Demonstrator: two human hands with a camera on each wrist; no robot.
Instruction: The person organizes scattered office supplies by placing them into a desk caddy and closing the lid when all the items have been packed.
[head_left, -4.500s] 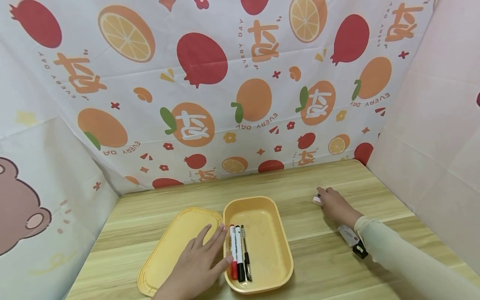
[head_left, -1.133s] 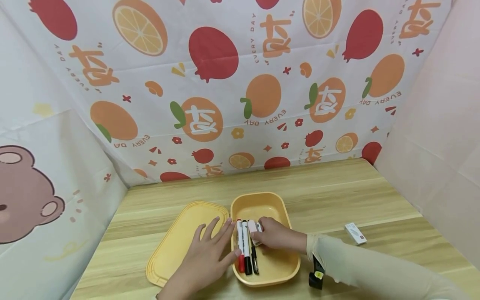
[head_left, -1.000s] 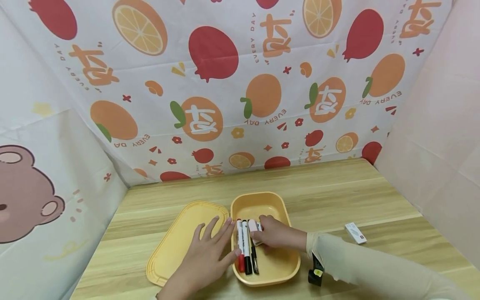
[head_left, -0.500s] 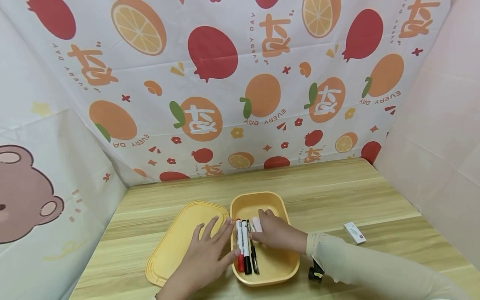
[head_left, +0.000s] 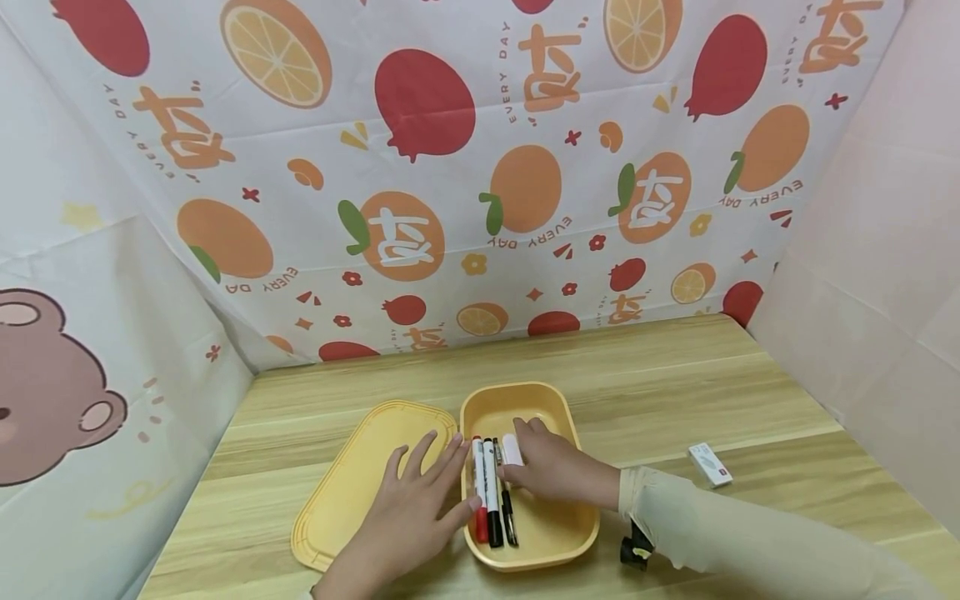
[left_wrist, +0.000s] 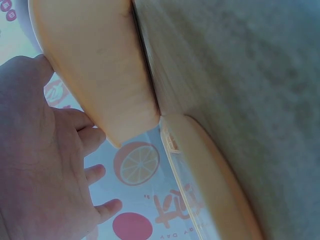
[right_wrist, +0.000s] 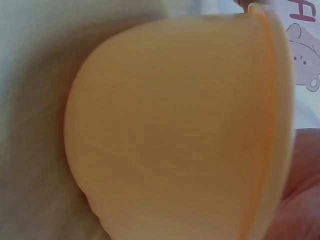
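A yellow box (head_left: 551, 533) holds a red-capped marker (head_left: 481, 492), a black-capped marker (head_left: 492, 500) and a black pen (head_left: 507, 510), side by side along its left wall. My left hand (head_left: 412, 517) rests at the box's left rim with fingers spread; the left wrist view has its fingertips against the box wall (left_wrist: 95, 70). My right hand (head_left: 551, 467) is inside the box, its thumb and fingers around a small pale pink-white object (head_left: 512, 450) beside the pen. That object's kind is unclear, as the fingers partly cover it. The right wrist view is mostly box wall (right_wrist: 175, 125).
The yellow lid (head_left: 341, 483) lies flat left of the box, partly under my left hand and forearm. A small white carton (head_left: 709, 464) lies to the right, beyond my right sleeve (head_left: 742, 525). A fruit-printed cloth (head_left: 450, 350) hangs at the table's back edge.
My right hand carried the pale object from the right side of the table into the box. Over the last second it has turned slightly beside the pen. The left hand stays in place.
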